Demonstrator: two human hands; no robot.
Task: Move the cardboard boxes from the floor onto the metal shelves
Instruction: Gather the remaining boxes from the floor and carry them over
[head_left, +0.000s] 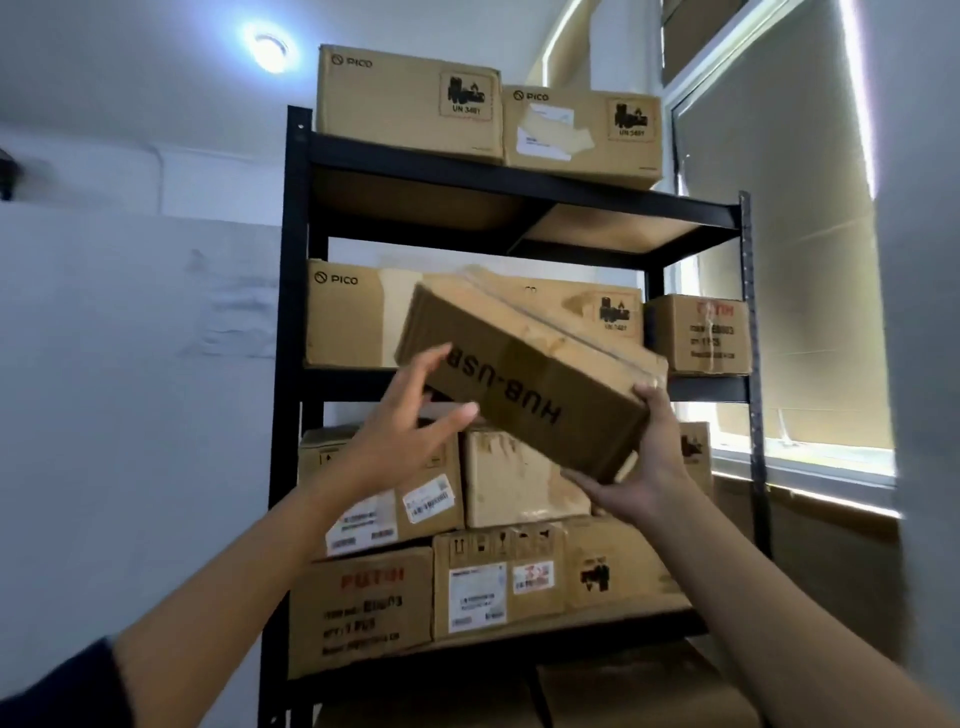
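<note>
Long brown box (524, 379) marked "HUB-USB" (print upside down) is held in the air at centre frame, tilted, its left end higher than its right, in front of the second shelf level. Flaps closed; contents not visible.

Right hand (644, 462) grips the box's lower right end, thumb under the bottom edge, fingers curled over the top corner. Left hand (410, 421) is spread, fingers straight, at the box's lower left edge; fingertips look to touch the front face, though blur makes contact uncertain.

Black metal shelf unit (298, 260) fills centre frame:
- Top: two PICO boxes (405, 104) side by side, touching.
- Second level: one wide PICO box (348, 322), a small box (698, 332) at its right.
- Third level: boxes stacked in two layers, several with white labels.
- Bottom: more boxes, partly cut off.
All sealed.

Window (779, 260) with blind, right of frame. Ceiling lamp (270, 49), upper left.
</note>
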